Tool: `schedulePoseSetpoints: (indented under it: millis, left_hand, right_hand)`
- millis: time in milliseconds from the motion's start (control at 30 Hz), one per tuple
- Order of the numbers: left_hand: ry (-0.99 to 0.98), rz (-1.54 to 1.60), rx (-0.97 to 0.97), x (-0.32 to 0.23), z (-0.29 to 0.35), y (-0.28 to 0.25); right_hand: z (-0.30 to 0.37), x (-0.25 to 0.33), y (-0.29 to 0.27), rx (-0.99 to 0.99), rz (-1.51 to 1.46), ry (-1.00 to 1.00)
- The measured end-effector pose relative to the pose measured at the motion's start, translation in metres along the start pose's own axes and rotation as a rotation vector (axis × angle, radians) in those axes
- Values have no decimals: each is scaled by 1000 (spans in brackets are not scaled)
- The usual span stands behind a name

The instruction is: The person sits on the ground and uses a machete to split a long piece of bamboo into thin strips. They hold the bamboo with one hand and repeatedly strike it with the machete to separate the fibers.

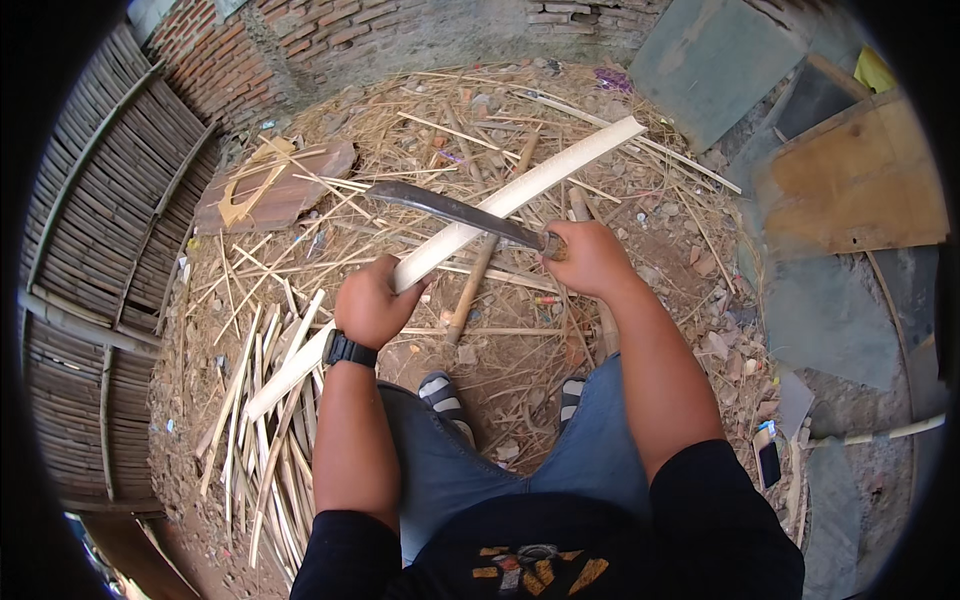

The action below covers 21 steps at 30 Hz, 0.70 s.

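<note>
A long, pale split bamboo strip (545,180) runs slantwise in front of me, from lower left to upper right. My left hand (372,302), with a black watch on its wrist, is closed around the strip below its middle. In my right hand (590,260) is a machete (455,208), gripped by its handle. Its dark, slightly curved blade points left and crosses over the strip beyond my left hand. Whether the edge bites into the bamboo, I cannot tell.
Several thin bamboo slats (265,440) lie piled at my left. A bamboo pole (472,290) lies ahead on the littered dirt. Woven bamboo wall (90,200) stands left, brick wall (215,65) behind. At right are a brown board (850,180), grey sheets and a phone (768,460).
</note>
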State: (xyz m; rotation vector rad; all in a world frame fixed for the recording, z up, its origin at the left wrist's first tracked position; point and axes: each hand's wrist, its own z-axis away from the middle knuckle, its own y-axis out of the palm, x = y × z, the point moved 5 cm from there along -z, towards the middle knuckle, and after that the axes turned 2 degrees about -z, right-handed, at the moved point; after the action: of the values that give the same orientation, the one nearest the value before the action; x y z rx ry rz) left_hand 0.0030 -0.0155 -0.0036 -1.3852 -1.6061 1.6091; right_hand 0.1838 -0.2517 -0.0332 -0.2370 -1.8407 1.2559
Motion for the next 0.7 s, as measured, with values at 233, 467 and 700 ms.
schedulePoseSetpoints:
  millis: [233,467,700]
  left_hand:
    - [-16,-78,-34,4,-5,0]
    - [23,23,-118,7,-1,6]
    - [21,-86,-83,4,-3,4]
  right_hand:
    - [-12,-55,-19,-262,-82,210]
    - [0,2,5,-18,17,23]
    - [-15,-51,-9,-174,-43,181]
